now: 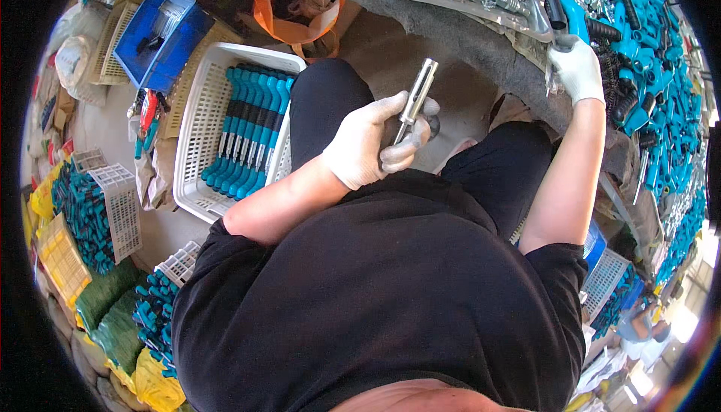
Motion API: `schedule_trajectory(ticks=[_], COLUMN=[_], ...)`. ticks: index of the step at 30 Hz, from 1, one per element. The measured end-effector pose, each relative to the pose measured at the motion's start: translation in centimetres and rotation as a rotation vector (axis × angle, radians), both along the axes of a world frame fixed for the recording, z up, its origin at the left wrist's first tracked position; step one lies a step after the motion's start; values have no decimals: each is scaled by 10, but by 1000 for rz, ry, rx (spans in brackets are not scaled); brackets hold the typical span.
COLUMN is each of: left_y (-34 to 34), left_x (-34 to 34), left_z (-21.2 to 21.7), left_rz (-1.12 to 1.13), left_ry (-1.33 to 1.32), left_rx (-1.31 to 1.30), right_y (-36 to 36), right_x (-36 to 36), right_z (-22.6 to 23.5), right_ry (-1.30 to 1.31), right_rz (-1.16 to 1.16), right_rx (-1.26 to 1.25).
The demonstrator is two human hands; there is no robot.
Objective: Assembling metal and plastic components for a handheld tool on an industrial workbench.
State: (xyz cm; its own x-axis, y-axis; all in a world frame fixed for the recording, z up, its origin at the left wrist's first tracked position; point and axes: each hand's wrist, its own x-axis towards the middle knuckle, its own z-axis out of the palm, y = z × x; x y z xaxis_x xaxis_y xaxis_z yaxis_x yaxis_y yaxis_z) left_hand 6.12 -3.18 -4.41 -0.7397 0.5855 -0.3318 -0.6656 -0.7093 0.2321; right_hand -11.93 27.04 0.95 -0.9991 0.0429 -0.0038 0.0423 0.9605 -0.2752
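Observation:
My left hand (368, 141), in a white glove, is closed around a slotted metal tube (418, 90) above my lap. The tube tilts up and to the right, its upper end free of the fingers. My gloved right hand (578, 70) reaches to the workbench edge, beside a metal tray (466, 8) and a heap of teal plastic parts (653, 85). Its fingers are curled together. Something shiny shows just below them, but what they hold is not clear. A black and teal handle piece (572, 18) lies right behind that hand.
Left of my knee stands a white basket (188, 141) with a row of teal and black tools (251, 123). Farther left are a blue bin (143, 63) and more baskets of teal parts. An orange-edged bag (300, 33) sits under the grey-covered bench (420, 10).

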Motion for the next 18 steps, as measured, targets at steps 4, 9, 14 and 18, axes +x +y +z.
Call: schedule_trajectory(ticks=[4, 9, 14, 18], left_y=[3, 5, 10, 15], left_x=[1, 1, 2, 8], left_z=[1, 2, 2, 4], left_rz=[7, -12, -26, 31], left_ry=[-4, 7, 22, 54], left_rx=[-10, -8, -45, -236], right_y=[13, 21, 18, 22], right_x=[0, 6, 26, 51], right_z=[-8, -5, 7, 0], right_ry=[55, 42, -47, 97], right_rz=[38, 41, -111, -8], right_rx=[-85, -170, -479, -776])
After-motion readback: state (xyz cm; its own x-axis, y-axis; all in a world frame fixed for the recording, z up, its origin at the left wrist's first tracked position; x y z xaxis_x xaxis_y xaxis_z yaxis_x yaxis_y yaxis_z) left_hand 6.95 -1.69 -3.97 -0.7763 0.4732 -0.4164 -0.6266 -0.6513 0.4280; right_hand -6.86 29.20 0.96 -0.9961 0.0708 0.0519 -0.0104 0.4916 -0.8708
